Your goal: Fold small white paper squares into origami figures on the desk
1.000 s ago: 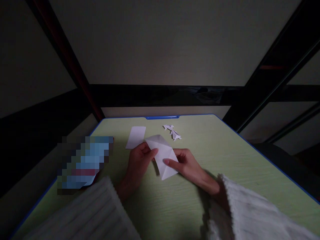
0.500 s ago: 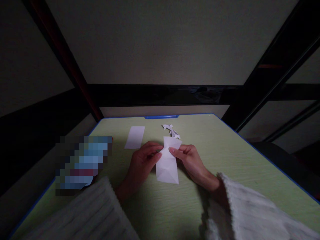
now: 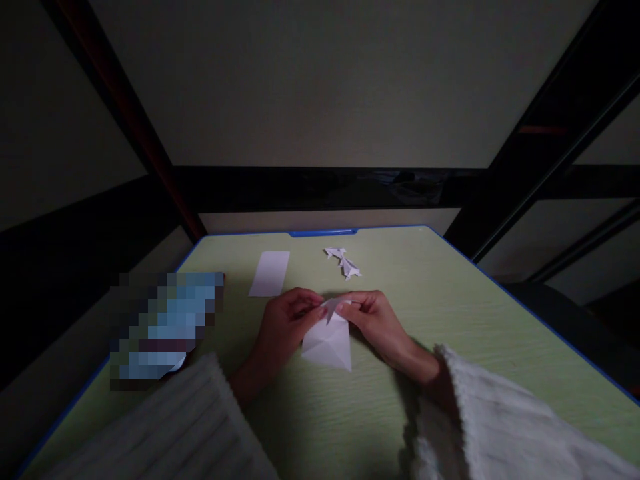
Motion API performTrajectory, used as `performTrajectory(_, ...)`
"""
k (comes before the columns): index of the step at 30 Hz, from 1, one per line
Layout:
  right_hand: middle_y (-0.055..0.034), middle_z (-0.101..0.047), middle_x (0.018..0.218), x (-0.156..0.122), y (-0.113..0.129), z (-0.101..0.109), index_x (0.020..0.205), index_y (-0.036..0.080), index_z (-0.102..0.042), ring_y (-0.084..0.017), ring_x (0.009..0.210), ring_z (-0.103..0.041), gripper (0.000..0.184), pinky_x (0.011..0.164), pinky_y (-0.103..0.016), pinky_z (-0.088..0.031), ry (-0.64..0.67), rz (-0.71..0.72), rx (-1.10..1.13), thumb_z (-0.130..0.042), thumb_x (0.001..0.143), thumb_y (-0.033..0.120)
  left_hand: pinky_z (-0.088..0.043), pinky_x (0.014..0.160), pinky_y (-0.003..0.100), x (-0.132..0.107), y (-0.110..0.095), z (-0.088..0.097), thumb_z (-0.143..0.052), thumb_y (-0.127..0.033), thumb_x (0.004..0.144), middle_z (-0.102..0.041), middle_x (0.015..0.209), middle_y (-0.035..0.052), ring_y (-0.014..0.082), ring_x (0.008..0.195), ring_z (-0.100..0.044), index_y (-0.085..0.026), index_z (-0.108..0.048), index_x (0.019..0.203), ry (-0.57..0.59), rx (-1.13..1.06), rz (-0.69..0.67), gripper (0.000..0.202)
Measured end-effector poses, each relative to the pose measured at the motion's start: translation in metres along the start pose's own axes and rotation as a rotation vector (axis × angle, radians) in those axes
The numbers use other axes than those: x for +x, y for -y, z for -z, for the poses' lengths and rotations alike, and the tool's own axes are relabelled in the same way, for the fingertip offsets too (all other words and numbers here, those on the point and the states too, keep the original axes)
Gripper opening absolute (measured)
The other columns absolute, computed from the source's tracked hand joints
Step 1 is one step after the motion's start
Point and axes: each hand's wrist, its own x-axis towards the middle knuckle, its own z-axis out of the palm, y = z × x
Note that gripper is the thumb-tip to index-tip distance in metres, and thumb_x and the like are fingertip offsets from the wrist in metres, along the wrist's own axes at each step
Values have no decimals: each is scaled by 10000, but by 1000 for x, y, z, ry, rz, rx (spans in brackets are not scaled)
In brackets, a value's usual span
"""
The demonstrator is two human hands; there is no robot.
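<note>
A creased white sheet of paper [image 3: 327, 348] is held between both hands above the table. Its upper end is bent inward toward me, and fold lines cross the lower part. My left hand [image 3: 290, 321] pinches the upper left edge between thumb and fingers. On the other side, my right hand [image 3: 377, 323] grips the upper right edge, its thumb lying on the front. Some fingertips are hidden behind the paper. Just beyond the hands lie small folded white paper figures [image 3: 350, 268], touching each other.
A flat white rectangle of paper [image 3: 270, 273] lies at the back left of the pale green table [image 3: 450, 293]. Along the left edge sits a pixelated bluish object [image 3: 175, 320]. A blue rim [image 3: 325, 233] borders the table, with a wall behind it.
The paper's upper end, which stood up flat above the thumbs, has folded down and inward. Its lower end has shifted slightly left. The hands remain in nearly the same place.
</note>
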Motion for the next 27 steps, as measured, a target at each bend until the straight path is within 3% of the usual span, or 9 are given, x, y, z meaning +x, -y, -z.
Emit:
performTrajectory(4,28,-595,509,1,0,1,627,132,-648,-50,449,-479,117,458,-169,-337,39,-2,-29,-655,586,241,-385,456,169,1,1,1,-630,-151,525,-595,512,-23,89,491,-528,-137,-586,546,-10,37,25,51)
performTrajectory(11,45,-573,447,2,2,-2,523,121,-615,-44,411,-466,118,427,-155,-337,9,-1,-65,-715,467,151,-378,466,170,2,2,0,-625,-115,503,-583,475,-31,90,487,-522,-134,-591,496,2,51,14,41)
performTrajectory(18,36,-575,444,1,3,-2,530,123,-612,-44,385,-453,69,390,-154,-316,-47,25,-61,-676,518,145,-374,505,190,2,6,3,-539,-264,663,-603,562,-5,99,547,-514,-136,-634,590,84,33,-27,175)
performTrajectory(23,39,-575,462,2,1,0,559,133,-625,-53,406,-458,87,406,-162,-328,-73,36,-46,-636,497,72,-373,505,176,2,5,3,-621,-176,576,-598,543,-26,83,523,-504,-136,-624,591,92,32,5,42)
performTrajectory(27,26,-574,491,2,3,4,603,138,-635,-80,477,-489,138,455,-179,-354,-74,25,40,-554,511,73,-376,495,177,2,1,3,-629,-152,550,-609,545,-19,84,515,-508,-129,-628,588,-3,35,31,44)
